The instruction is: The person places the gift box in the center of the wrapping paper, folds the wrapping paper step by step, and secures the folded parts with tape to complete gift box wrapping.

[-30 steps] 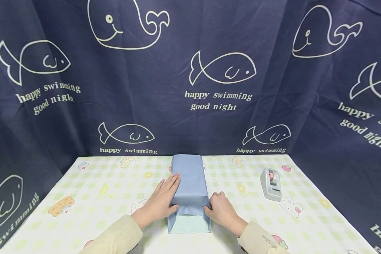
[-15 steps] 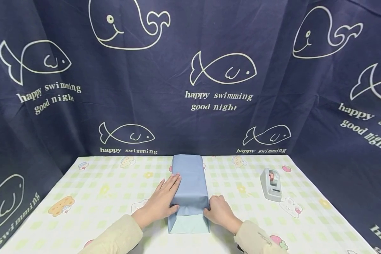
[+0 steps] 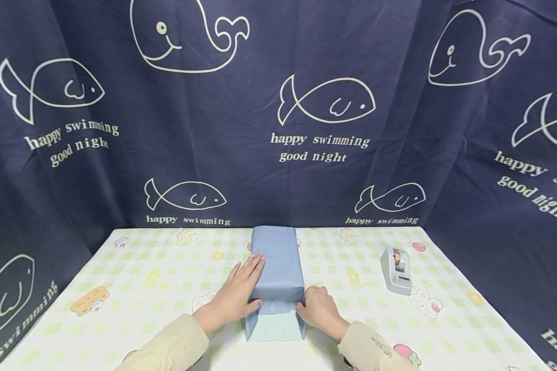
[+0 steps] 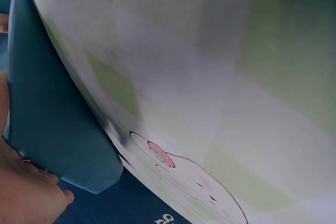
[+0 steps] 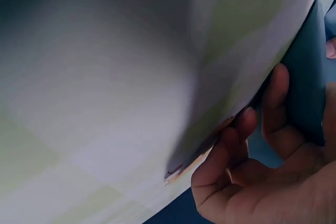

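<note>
A box-shaped parcel in blue wrapping paper (image 3: 276,263) lies lengthwise on the table. At its near end, a flap (image 3: 276,327) showing the paper's pale mint inner side spreads toward me. My left hand (image 3: 235,289) rests on the parcel's left edge, fingers straight over the top and thumb at the near end. My right hand (image 3: 321,308) is at the near right corner, pinching the paper's side fold between thumb and forefinger. In the right wrist view its forefinger (image 5: 276,108) lies along the paper's side while the other fingers curl; the thumb is mostly hidden.
A grey tape dispenser (image 3: 396,270) with a roll in it stands at the right of the table. The checked tablecloth (image 3: 158,309) has printed cartoon figures. A dark blue curtain (image 3: 241,154) hangs right behind the table's far edge.
My right hand has moved slightly left and down along the near corner, drawing the flap's right side inward a little. The left hand and the parcel have stayed in place.
</note>
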### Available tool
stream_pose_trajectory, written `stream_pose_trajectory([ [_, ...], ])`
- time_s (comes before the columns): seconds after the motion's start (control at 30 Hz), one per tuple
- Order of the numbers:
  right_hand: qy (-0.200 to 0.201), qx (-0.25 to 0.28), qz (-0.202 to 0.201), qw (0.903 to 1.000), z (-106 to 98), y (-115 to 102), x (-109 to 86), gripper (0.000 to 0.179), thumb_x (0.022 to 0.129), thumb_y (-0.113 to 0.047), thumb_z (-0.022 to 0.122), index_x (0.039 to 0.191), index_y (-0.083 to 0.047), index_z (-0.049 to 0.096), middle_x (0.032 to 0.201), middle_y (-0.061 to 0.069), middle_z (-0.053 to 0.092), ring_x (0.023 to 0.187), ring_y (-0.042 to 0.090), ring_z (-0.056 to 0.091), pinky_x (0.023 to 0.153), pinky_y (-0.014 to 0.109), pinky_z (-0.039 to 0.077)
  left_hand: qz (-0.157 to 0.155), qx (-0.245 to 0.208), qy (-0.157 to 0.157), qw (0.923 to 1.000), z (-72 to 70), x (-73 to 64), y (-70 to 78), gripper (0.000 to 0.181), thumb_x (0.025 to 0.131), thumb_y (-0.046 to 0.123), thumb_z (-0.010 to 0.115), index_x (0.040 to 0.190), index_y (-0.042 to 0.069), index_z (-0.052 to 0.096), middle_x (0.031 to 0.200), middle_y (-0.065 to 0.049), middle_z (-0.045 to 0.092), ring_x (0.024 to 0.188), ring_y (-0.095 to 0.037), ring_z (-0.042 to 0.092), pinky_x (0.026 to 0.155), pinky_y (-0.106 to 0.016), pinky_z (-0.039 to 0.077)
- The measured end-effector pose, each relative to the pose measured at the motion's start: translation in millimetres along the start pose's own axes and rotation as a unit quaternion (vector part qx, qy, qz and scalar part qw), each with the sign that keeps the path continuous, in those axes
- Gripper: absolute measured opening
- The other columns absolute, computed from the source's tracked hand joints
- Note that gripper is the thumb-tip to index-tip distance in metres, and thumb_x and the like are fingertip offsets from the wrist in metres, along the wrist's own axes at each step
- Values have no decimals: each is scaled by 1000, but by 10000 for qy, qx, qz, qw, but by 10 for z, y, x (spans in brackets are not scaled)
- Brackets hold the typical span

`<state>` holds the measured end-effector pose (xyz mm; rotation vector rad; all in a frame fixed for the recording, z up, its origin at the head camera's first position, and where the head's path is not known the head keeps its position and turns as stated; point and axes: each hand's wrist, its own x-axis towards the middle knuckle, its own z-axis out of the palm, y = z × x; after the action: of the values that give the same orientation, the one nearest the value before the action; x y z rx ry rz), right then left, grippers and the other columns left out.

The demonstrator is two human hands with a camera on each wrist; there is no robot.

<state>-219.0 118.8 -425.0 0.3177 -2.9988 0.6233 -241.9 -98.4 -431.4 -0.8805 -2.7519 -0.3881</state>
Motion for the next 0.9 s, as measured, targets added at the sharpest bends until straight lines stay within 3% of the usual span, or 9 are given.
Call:
stream_pose_trajectory([
  [0.27, -186, -122, 124, 9997, -38, -7, -16, 29, 71, -18, 70, 57, -7, 48, 63, 1, 43, 66, 19, 37, 52, 28, 30, 26, 14, 12, 10000, -6, 3, 6, 89, 79, 30, 70, 145, 1, 19, 152, -12, 18, 140, -28, 18, 111, -51, 18],
  [0.53, -179, -139, 68, 9997, -9, -18, -13, 23, 75, -13, 68, 61, -3, 53, 65, 2, 44, 68, 19, 37, 54, 28, 32, -5, -1, -7, 10000, -19, 1, 12, 89, 79, 30, 70, 145, 1, 19, 152, -12, 18, 140, -28, 17, 111, -50, 17],
  [0.7, -133, 146, 4, 9998, -82, -1, -61, 32, 76, -22, 70, 59, -8, 46, 62, 0, 41, 65, 18, 35, 50, 25, 29, -10, 14, -9, 10000, -31, -1, 19, 88, 78, 30, 70, 145, 0, 19, 152, -13, 19, 140, -28, 18, 111, -51, 18],
  [0.9, -77, 557, -325, 9979, -260, 32, -72, 41, 80, -34, 67, 50, -13, 48, 49, -8, 38, 56, 12, 35, 63, 25, 28, -16, 47, -13, 10000, -36, -3, 25, 89, 78, 30, 70, 144, 0, 20, 152, -13, 19, 140, -28, 18, 111, -51, 18],
])
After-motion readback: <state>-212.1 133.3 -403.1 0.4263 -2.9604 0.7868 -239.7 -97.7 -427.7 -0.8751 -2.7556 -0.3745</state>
